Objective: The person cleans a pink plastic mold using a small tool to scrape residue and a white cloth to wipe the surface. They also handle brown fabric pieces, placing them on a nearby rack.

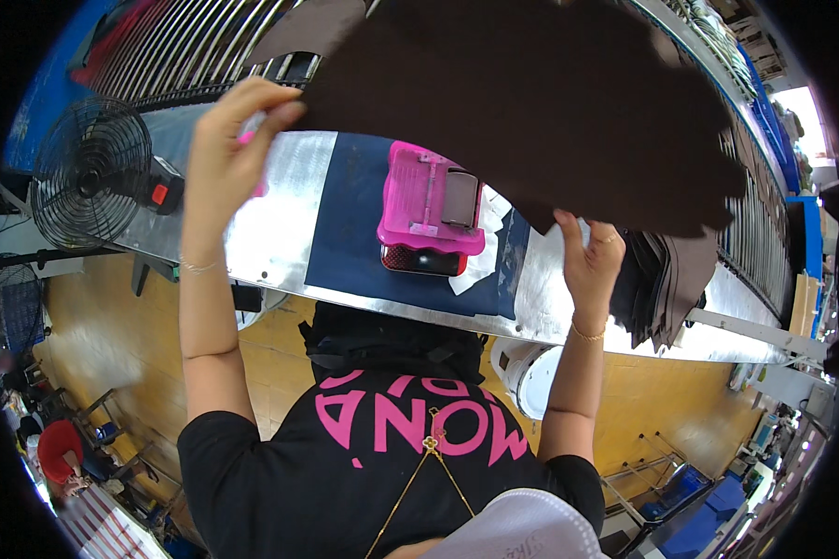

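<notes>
A large dark brown leather-like sheet [522, 102] with ragged edges is held up in front of me, over the far side of the metal table [284, 196]. The fingertips of my left hand [224, 154] pinch its left edge. Lower down, my right hand [595, 265] grips a corner of its near edge between thumb and fingers. Between my hands, a pink plastic tray [403, 200] with a grey piece on it rests over a red and black case [419, 261]. White paper [478, 270] lies beside them on a dark blue mat [345, 224]. The sheet hides part of the table behind it.
Several dark pieces [667, 289] hang in a stack over the table edge, right of my right hand. A black wire fan [89, 172] stands at the left. Metal rod racks [196, 47] run along the back. A white bucket [536, 377] sits below the table.
</notes>
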A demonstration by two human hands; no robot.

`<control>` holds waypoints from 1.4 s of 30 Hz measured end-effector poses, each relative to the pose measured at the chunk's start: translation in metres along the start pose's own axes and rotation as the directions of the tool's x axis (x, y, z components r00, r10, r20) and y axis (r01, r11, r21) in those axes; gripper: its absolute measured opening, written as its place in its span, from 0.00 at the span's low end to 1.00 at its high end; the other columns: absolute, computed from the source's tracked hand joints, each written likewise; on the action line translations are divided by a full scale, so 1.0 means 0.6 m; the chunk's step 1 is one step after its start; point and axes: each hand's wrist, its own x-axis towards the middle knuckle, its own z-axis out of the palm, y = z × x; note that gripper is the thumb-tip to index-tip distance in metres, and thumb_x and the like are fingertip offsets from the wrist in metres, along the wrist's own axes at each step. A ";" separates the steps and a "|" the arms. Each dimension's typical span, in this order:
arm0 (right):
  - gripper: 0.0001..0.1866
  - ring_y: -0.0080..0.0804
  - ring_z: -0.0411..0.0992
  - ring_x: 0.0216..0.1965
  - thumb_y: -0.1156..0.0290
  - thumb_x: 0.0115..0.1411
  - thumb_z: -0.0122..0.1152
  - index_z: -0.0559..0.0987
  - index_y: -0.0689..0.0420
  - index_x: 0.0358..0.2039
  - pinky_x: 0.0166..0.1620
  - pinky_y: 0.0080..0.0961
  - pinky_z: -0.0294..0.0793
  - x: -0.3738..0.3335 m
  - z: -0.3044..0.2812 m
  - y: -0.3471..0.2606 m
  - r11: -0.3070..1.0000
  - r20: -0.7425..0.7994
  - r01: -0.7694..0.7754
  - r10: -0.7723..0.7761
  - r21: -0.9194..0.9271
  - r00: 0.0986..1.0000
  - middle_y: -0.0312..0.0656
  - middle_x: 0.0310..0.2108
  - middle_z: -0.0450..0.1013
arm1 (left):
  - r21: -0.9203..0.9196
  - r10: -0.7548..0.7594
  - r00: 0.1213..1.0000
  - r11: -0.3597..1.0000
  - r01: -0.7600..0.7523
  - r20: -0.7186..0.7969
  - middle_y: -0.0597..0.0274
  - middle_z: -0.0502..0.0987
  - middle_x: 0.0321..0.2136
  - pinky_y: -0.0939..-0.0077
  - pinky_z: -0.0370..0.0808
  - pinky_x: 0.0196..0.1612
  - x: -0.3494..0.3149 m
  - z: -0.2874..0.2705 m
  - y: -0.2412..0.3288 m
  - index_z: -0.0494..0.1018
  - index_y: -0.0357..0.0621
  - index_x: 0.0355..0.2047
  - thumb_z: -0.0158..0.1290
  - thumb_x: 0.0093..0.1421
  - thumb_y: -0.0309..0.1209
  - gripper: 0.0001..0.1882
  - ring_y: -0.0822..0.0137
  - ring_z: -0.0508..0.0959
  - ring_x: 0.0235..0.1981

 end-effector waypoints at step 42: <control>0.08 0.13 0.64 0.30 0.72 0.65 0.62 0.80 0.61 0.42 0.33 0.10 0.63 -0.153 -0.225 0.123 0.955 -0.271 -0.262 0.290 0.137 0.918 0.29 0.32 0.74 | -0.111 0.433 0.823 0.899 -0.423 0.368 0.63 0.71 0.33 0.67 0.60 0.44 0.012 0.225 0.084 0.80 0.42 0.32 0.64 0.51 0.29 0.08 0.62 0.71 0.36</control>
